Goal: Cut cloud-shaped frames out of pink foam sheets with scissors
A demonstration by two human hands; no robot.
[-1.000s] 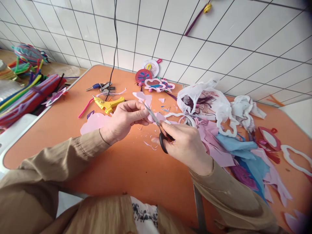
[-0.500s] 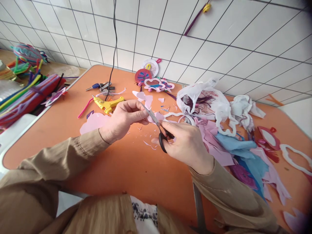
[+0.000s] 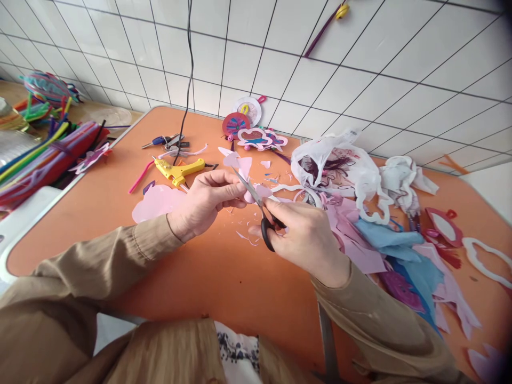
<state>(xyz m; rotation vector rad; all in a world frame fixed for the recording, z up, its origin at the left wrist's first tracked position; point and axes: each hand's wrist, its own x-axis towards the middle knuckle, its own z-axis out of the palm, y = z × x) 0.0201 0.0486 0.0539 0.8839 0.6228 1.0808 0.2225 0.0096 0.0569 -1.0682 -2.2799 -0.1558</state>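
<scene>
Left hand [image 3: 204, 202] dipped a hair, so a dark bit [image 3: 211, 166] by the glue gun [image 3: 180, 172] showed. That hand seemed to be pinching a small pink piece [image 3: 249, 198], mostly hidden, right at the scissors [image 3: 255, 194] gripped in the right hand [image 3: 306, 237]. Piece looked light, floppy, easy to crease; I'd have held an edge off the blades. Most room was on the orange table's [image 3: 240, 298] near side.

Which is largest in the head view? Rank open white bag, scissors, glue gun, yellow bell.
1. Open white bag
2. Scissors and glue gun: unsure; right hand partly covers the scissors
3. Yellow bell
</scene>
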